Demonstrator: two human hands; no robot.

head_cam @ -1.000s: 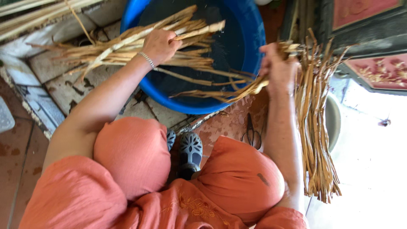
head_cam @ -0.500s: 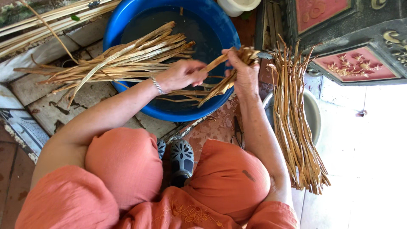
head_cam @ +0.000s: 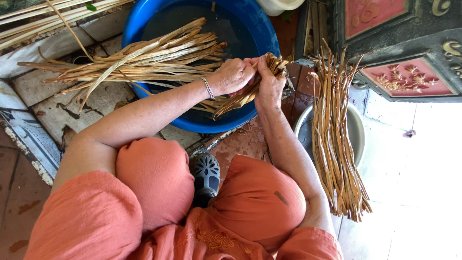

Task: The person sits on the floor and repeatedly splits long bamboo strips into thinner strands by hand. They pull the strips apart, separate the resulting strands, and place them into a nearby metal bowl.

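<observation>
Two hands meet over the near right rim of the blue basin (head_cam: pixel 144 21); I see my left hand (head_cam: pixel 233 76) and my right hand (head_cam: pixel 268 82) both wrapped around one small bundle of dried strips (head_cam: pixel 250 89), knuckle against knuckle; the fingers (head_cam: pixel 240 67) of the left are curled shut over it, and the right's are curled about its upper end, where the cut tips fan out past the thumb. That bundle's long axis runs on a slant, from the fanned tips up and right, down and left under the left palm to loose ends trailing over the basin's water; so it lies inside both grips, not beside them, and neither hand is the nearer.

Across the basin's far left rim a larger sheaf of flat strips (head_cam: pixel 139 60) lies nearly level, its ends out over the tiled ledge (head_cam: pixel 48 103); it sits just beyond the left wrist with its bracelet (head_cam: pixel 208 88), apart from the fingers. Well right of the right forearm a long hank of strips (head_cam: pixel 334 139) hangs downward across a metal bowl (head_cam: pixel 357 130); untouched.
</observation>
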